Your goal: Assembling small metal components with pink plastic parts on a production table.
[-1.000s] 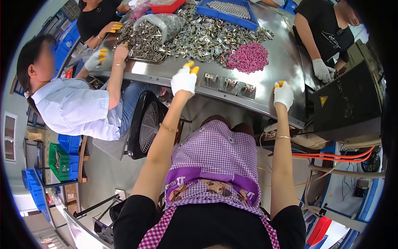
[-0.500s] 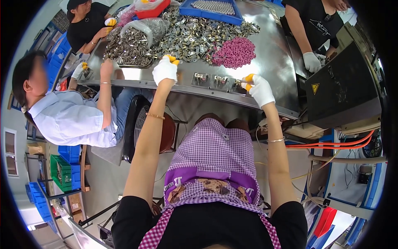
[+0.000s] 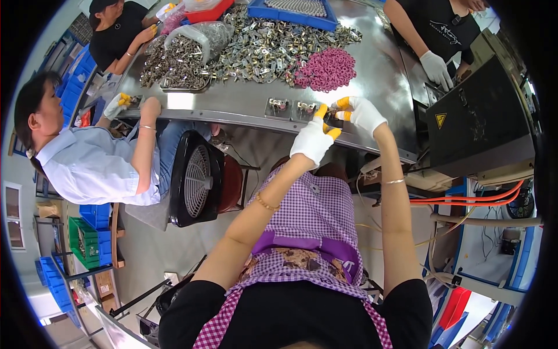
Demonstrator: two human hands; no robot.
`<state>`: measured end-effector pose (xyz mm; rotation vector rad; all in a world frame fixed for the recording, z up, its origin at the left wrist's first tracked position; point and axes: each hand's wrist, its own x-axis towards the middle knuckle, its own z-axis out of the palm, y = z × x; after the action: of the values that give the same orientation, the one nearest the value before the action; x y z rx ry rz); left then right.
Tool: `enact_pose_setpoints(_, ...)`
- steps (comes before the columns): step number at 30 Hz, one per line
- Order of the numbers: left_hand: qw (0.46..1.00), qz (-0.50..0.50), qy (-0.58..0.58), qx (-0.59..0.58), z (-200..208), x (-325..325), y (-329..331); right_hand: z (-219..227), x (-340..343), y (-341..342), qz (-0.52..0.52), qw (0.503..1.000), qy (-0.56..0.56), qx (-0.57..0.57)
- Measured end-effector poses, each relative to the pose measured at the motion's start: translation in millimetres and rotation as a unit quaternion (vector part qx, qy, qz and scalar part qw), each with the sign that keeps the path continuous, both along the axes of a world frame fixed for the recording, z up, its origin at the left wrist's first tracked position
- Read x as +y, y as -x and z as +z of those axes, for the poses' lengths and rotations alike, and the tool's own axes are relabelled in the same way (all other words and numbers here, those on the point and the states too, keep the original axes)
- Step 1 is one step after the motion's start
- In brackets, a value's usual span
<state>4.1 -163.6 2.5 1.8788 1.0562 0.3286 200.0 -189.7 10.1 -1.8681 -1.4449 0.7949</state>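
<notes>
My left hand [image 3: 313, 142], in a white glove with yellow fingertips, reaches to the near side of the third small metal fixture [image 3: 332, 122] at the table's front edge. Its index finger and thumb are apart, with nothing visible between them. My right hand [image 3: 366, 116], gloved the same way, comes from the right with its fingers bent together at that fixture. What they pinch, if anything, is too small to make out. Two similar fixtures, a left one [image 3: 278, 108] and a middle one [image 3: 303, 110], stand beside it, each bearing small metal parts. Fingers partly cover the third fixture.
Behind the fixtures lie pink rings [image 3: 326, 70] and a heap of metal parts [image 3: 256, 55]. A clear plastic bag [image 3: 200, 42] and blue tray [image 3: 293, 14] stand farther back. People sit left and stand right; a black machine box [image 3: 482, 116] borders the right.
My left hand has moved right, from the front of the metal heap to the third fixture beside my right hand. My right hand has stayed near that fixture, its fingers shifting slightly up.
</notes>
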Motion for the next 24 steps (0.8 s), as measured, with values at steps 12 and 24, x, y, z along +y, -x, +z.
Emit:
enact_pose_setpoints(12,0.988,-0.056,-0.110,0.095,-2.0,-0.9,0.6,-1.9,7.8,-3.6,0.044,0.999,0.000,0.015)
enact_pose_setpoints(24,0.929,-0.158,-0.280,0.185,21.9,13.0,6.5,-12.9,-13.9,13.3,-0.039,0.996,-0.065,-0.056)
